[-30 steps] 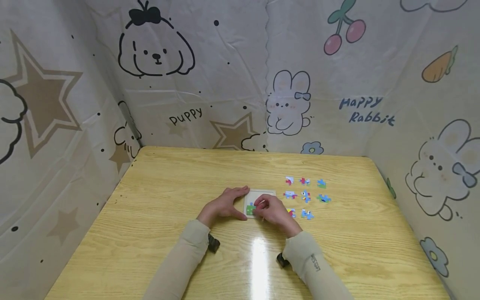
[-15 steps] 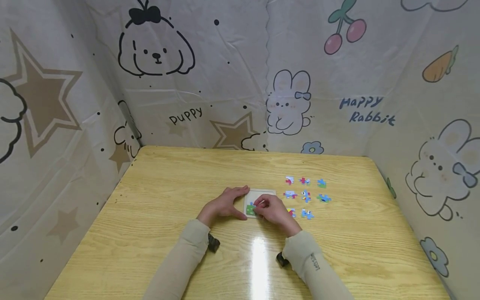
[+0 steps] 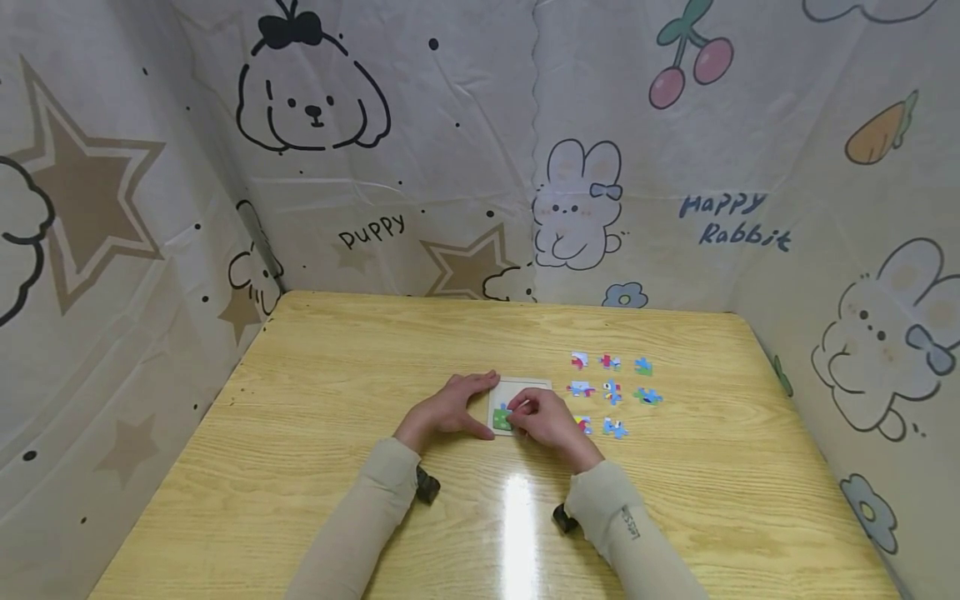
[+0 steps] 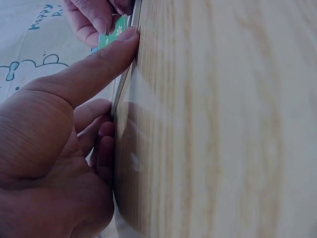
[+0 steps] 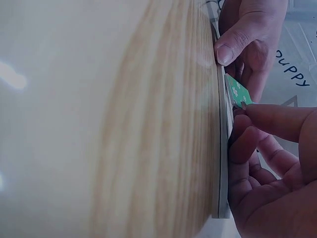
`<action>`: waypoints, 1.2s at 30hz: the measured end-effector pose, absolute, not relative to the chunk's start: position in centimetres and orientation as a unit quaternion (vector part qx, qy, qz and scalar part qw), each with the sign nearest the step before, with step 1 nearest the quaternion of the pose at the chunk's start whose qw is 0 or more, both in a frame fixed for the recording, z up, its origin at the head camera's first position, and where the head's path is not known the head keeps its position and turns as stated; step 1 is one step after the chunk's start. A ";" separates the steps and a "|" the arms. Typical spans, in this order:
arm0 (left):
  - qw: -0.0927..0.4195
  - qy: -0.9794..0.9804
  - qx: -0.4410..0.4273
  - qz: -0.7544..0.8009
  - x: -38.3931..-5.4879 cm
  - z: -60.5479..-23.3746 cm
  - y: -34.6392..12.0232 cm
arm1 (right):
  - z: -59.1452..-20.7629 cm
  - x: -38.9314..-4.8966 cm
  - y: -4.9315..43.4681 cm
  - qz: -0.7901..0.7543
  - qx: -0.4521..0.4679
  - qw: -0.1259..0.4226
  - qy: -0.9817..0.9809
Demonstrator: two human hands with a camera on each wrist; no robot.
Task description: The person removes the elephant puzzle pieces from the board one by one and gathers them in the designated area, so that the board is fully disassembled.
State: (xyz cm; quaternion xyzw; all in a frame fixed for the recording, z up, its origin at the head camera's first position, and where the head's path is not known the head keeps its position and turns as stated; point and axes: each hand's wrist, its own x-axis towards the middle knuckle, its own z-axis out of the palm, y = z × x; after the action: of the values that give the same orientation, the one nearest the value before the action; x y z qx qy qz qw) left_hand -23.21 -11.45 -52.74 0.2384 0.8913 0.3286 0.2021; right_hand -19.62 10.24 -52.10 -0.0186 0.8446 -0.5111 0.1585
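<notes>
A shallow pale puzzle tray [image 3: 523,385] lies on the wooden table. At its left side my left hand [image 3: 448,406] is spread, the thumb at the near corner and the forefinger by the far corner. A green jigsaw piece with white flowers and a blue tab [image 3: 502,419] sits in the tray's near left corner. My right hand [image 3: 546,421] reaches over the tray and pinches this piece [image 5: 238,92] at its right edge between thumb and forefinger. In the left wrist view, my left thumb [image 4: 106,59] partly covers the piece. The right hand hides the tray's near right part.
Several loose jigsaw pieces [image 3: 612,392] lie in rough rows to the right of the tray. One yellow and red piece [image 3: 582,426] is close to my right wrist and partly covered by it. Printed cloth walls [image 3: 465,167] stand around the table [image 3: 360,358].
</notes>
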 end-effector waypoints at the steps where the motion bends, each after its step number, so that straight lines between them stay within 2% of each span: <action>1: 0.203 0.891 0.238 0.329 -23.2 -52.8 -11.4 | -52.1 -19.6 10.3 -0.511 -0.019 0.159 0.845; 36: 0.208 0.890 0.234 0.331 -23.3 -52.9 -11.4 | -50.9 -19.1 12.2 -0.525 -0.029 0.160 0.836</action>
State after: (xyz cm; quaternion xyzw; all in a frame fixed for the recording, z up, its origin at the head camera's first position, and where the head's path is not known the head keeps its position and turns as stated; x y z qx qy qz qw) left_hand -23.34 -11.39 -52.89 0.2336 0.8903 0.3311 0.2076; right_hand -19.12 12.20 -50.87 -0.0288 0.8357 -0.5245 0.1603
